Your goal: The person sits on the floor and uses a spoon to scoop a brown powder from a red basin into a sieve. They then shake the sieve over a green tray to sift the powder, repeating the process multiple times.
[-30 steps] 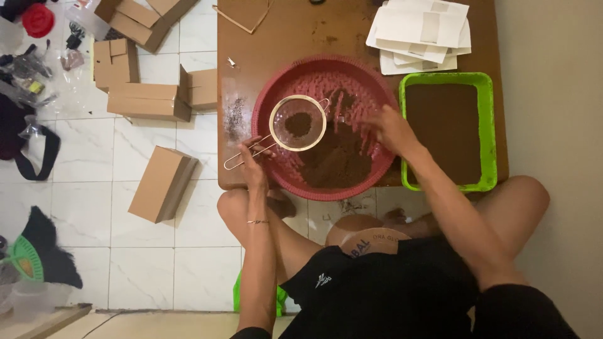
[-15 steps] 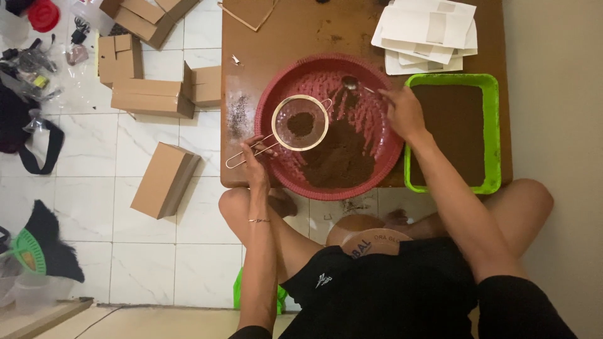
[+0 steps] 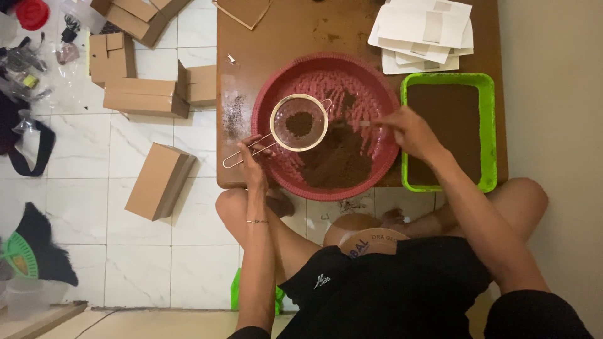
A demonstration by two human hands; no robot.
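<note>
Brown powder sits in a sieve (image 3: 299,122) that the left hand (image 3: 252,157) grips by its wire handle over a red basin (image 3: 377,81). The right hand (image 3: 408,129) pinches a spoon (image 3: 355,123) beside it; sifting underway, stirring seems due next.

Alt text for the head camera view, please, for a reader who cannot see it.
Seen from above, a seated person's left hand holds a round sieve of brown powder over a red basin, while the right hand holds a spoon toward it. A green tray sits alongside.

Hands (image 3: 254,164) with sieve (image 3: 299,122) over red basin (image 3: 276,81)
</note>
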